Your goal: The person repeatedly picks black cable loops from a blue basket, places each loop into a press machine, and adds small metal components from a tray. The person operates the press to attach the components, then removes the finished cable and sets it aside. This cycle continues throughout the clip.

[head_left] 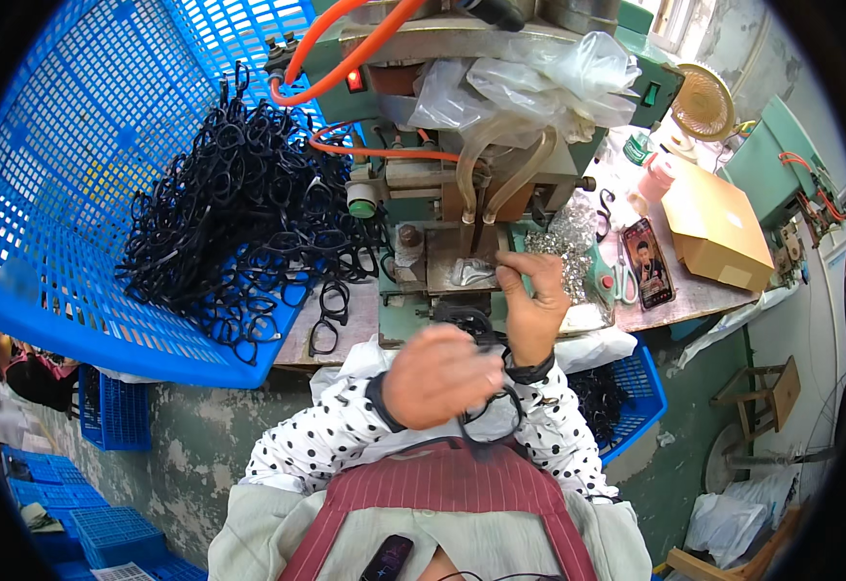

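Workshop clutter fills a tabletop (346, 329) that carries a green bench machine (462, 194) with orange hoses. Below the machine, the left hand (438, 376) is clenched around a black eyeglass frame (489, 407), whose rim loops out under the fingers. The right hand (531, 302) reaches up to the machine's work plate, pinching a small shiny metal part (471, 273) between fingertips.

Such a frame looks light, thin and somewhat springy, probably easy to bend or snap at the bridge; gripping across the bridge or one rim seems safest.

Left of the machine, a big blue mesh crate (75, 174) lies tipped, spilling a tangled heap of black frames (239, 213). Right of the machine lies a pile of tiny silver pieces (566, 247). A lower blue basket (636, 397) holds more dark frames.
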Action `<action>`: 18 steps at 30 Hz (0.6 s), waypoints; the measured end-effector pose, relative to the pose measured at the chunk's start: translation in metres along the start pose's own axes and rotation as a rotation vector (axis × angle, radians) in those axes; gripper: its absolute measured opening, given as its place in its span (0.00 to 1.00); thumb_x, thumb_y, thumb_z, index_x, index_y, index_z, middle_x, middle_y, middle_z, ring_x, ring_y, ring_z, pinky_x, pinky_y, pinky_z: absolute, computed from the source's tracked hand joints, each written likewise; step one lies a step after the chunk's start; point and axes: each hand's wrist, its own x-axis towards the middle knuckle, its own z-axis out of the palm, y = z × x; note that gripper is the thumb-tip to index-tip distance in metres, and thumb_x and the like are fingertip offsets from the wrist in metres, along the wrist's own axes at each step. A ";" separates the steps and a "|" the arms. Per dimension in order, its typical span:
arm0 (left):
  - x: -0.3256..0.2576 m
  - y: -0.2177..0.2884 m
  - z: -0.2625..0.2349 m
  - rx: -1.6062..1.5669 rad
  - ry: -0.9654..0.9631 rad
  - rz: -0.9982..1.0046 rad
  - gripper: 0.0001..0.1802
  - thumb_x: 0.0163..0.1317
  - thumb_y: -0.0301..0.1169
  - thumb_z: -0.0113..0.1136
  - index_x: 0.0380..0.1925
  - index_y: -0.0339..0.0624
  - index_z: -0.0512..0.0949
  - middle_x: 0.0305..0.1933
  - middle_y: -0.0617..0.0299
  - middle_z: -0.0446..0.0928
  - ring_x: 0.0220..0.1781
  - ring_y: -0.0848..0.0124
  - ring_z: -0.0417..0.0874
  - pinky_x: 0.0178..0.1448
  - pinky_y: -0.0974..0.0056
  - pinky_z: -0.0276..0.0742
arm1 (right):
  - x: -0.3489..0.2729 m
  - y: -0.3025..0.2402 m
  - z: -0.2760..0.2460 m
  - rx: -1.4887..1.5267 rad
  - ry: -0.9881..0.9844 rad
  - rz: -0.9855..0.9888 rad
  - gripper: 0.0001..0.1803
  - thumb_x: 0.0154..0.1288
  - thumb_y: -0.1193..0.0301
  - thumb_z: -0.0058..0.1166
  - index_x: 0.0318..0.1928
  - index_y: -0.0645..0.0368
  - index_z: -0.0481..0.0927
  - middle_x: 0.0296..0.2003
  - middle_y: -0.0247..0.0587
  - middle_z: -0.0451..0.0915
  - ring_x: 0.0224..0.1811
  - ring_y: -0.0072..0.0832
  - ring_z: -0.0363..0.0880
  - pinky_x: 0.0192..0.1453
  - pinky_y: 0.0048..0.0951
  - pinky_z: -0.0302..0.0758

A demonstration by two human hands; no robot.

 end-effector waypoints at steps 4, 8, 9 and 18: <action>0.019 -0.010 -0.039 -0.035 0.223 -0.381 0.13 0.69 0.28 0.52 0.51 0.37 0.74 0.44 0.54 0.79 0.45 0.57 0.80 0.52 0.58 0.75 | -0.003 0.000 0.004 0.041 -0.004 0.020 0.08 0.52 0.81 0.64 0.35 0.59 0.85 0.33 0.36 0.83 0.41 0.32 0.73 0.49 0.30 0.70; 0.039 -0.019 -0.046 -0.088 0.474 -0.673 0.14 0.71 0.30 0.52 0.51 0.32 0.75 0.41 0.55 0.81 0.37 0.73 0.80 0.43 0.69 0.76 | -0.001 -0.003 0.006 0.036 -0.011 0.006 0.10 0.48 0.81 0.65 0.34 0.59 0.85 0.33 0.36 0.83 0.40 0.31 0.74 0.48 0.30 0.70; 0.043 -0.023 -0.048 -0.082 0.488 -0.702 0.13 0.71 0.30 0.52 0.50 0.31 0.75 0.41 0.56 0.81 0.36 0.74 0.80 0.42 0.71 0.75 | -0.001 -0.003 0.006 -0.003 -0.021 -0.025 0.11 0.47 0.81 0.66 0.35 0.59 0.84 0.33 0.37 0.83 0.39 0.32 0.75 0.48 0.30 0.70; 0.048 -0.042 -0.055 -0.047 0.443 -0.681 0.11 0.70 0.27 0.52 0.46 0.29 0.77 0.40 0.57 0.82 0.33 0.76 0.81 0.37 0.73 0.75 | 0.003 -0.004 0.031 0.252 0.029 0.247 0.30 0.45 0.86 0.67 0.51 0.69 0.71 0.42 0.46 0.78 0.36 0.27 0.82 0.43 0.25 0.77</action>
